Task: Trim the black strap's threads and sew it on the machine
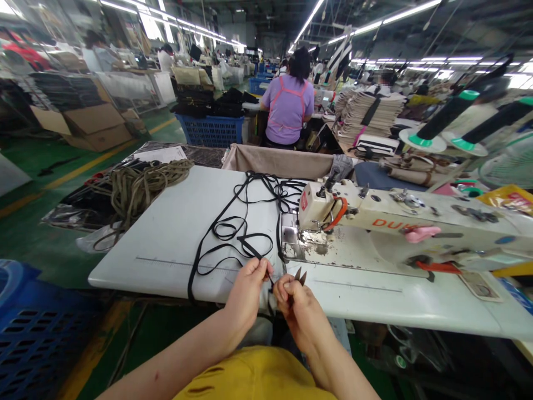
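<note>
My left hand (pixel 253 278) pinches a thin black strap (pixel 251 248) between thumb and fingertips, just over the front edge of the white sewing table (pixel 158 233). Close beside it, my right hand (pixel 291 294) is closed, with the pointed blades of thread snips (pixel 300 276) sticking out past its fingers. A short stretch of the strap runs between the two hands; whether the right fingers also grip it I cannot tell. More black strap lies in loose loops across the tabletop, and some hangs over the front edge.
An industrial sewing machine (pixel 358 216) stands on the table's right half. Olive straps (pixel 145 183) are heaped at the left. A beige fabric-lined bin (pixel 278 161) sits behind the table, a blue basket (pixel 37 333) at lower left. A co-worker (pixel 289 105) sits ahead, back turned.
</note>
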{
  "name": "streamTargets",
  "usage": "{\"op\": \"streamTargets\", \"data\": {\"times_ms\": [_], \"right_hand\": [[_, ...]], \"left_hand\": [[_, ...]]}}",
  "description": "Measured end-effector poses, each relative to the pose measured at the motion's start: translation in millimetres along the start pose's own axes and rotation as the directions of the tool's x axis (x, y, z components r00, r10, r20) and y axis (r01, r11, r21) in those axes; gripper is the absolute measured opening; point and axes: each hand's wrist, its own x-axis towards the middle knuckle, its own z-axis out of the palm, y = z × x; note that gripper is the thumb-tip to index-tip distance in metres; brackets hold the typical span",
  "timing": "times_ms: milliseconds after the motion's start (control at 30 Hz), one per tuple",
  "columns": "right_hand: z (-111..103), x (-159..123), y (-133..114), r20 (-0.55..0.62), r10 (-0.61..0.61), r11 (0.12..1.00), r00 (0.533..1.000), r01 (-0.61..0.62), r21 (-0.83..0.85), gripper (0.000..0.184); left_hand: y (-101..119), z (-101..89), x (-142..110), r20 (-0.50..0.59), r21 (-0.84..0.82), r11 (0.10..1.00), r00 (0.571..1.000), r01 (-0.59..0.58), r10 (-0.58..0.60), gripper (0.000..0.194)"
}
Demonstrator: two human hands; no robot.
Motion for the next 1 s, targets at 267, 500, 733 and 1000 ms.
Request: {"op": "streamTargets", "data": {"times_ms": [267, 500, 733, 1000], "right_hand": [[-10.1, -1.5, -23.7, 0.102, -0.236, 0.937, 0.966, 0.255, -0.240, 0.023], [-1.6, 13.4, -16.8, 0.066, -0.162, 0.984, 0.985, 0.156, 0.088, 0.028], [16.4, 5.2, -14.5, -0.032, -0.075, 0.973, 0.997, 0.080, 0.217, 0.028], [-21.4, -43.7, 16.6, 0.069, 0.202, 0.972, 0.977, -0.209, 0.107, 0.036]], "left_hand": [[11.0, -3.6, 15.9, 0.069, 0.001, 1.000, 0.998, 0.010, -0.010, 0.040], [11.2, 1.5, 8.8, 0.154, -0.141, 0.980, 0.981, 0.143, -0.121, 0.041], [19.0, 13.8, 19.7, -0.076, -0.085, 0.983, 0.985, -0.164, 0.157, 0.032], [103.3, -19.6, 78.4, -0.257, -0.079, 0.858, 0.842, -0.507, 0.474, 0.031]]}}
